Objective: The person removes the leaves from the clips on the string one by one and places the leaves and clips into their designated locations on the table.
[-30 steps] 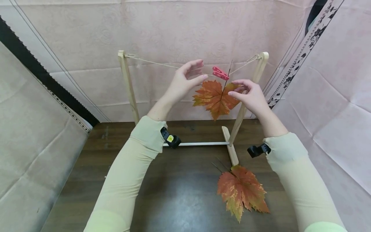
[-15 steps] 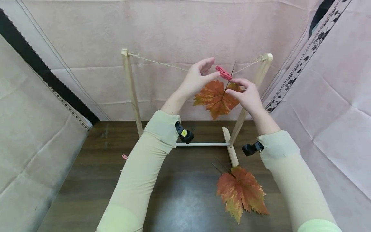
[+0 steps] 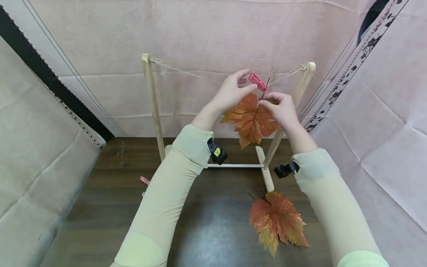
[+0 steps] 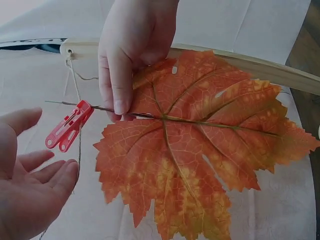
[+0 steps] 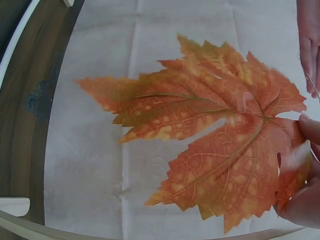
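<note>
Dark wooden tabletop (image 3: 207,222), plank-grained, hemmed by pale pink cloth on three sides. Standing on it — a light wooden rack (image 3: 265,168), flat foot and thin crossbar resting on the boards. Just beside that foot, toward the near edge, lying flat — an orange leaf (image 3: 277,222). Well apart at left, a small pink clothespin (image 3: 144,180).

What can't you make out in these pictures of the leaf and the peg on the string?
- Left wrist view: whether the peg really bites the stem; too small to tell.
- Head view: the string behind the left hand is hidden.
- Right wrist view: the right hand is cut off by the frame edge; the leaf covers its fingers.
</note>
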Demonstrator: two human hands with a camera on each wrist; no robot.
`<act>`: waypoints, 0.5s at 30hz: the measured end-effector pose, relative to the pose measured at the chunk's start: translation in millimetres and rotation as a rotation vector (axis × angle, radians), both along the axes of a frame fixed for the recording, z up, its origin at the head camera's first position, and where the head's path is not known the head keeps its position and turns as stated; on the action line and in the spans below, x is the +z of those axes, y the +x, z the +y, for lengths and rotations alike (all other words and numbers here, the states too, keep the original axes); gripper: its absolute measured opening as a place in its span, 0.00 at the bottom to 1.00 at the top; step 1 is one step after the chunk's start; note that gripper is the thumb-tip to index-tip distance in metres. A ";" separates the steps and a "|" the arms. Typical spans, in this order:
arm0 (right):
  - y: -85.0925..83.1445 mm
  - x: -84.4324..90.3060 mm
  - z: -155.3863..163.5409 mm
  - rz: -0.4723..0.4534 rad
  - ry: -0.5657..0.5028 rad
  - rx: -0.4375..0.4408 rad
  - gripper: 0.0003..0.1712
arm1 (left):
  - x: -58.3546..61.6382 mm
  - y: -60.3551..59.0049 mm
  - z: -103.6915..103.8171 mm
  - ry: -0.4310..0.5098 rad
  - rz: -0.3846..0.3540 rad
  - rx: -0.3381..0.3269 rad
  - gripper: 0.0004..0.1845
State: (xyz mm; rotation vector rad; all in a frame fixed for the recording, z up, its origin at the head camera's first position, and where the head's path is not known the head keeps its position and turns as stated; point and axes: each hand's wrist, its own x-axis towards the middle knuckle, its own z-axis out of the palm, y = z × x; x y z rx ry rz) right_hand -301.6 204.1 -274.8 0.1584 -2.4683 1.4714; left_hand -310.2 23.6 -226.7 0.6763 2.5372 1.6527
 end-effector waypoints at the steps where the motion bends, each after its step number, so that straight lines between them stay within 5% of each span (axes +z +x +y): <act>1: 0.8 0.3 0.0 0.000 -0.004 0.004 0.10 | 0.1 0.1 0.1 -0.001 -0.002 0.004 0.33; 6: 4.4 2.5 0.6 0.008 0.003 0.031 0.07 | 0.8 -1.3 2.7 0.014 0.001 0.008 0.32; 15: 3.2 1.8 2.3 0.070 -0.005 0.063 0.05 | -1.6 -1.5 7.5 0.198 0.033 0.069 0.21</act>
